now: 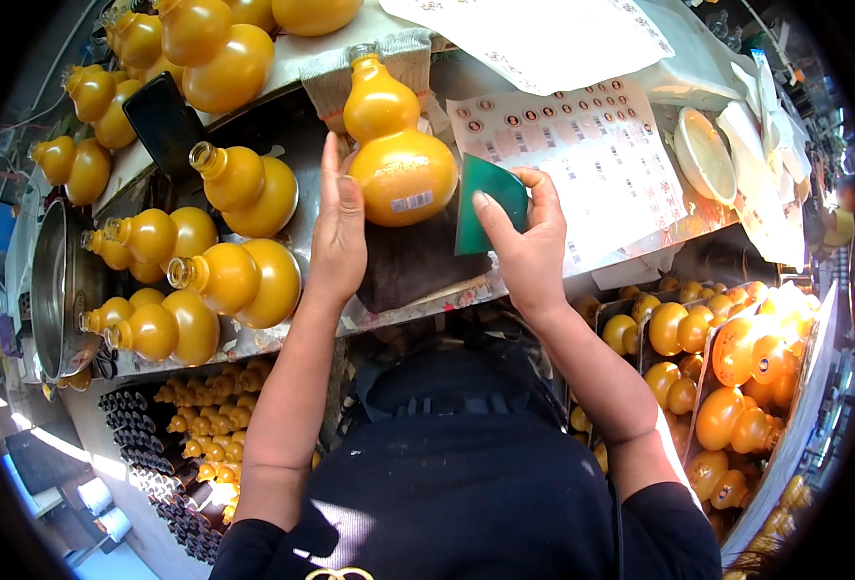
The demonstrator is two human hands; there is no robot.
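A yellow gourd-shaped bottle (396, 145) lies on a dark cloth (416, 263) on the metal bench (297, 130), neck pointing away, a small white label on its lower bulb. My left hand (338, 220) rests flat against the bottle's left side, fingers straight. My right hand (527, 242) grips a green flat scraper card (486, 201) whose edge sits at the bottle's right side.
Several more yellow gourd bottles (234, 280) lie on the bench to the left, beside a metal pot (60, 290) and a black phone (164, 121). A sheet of round stickers (582, 155) lies to the right. Crates of gourd bottles (727, 377) stand lower right, dark caps (152, 445) lower left.
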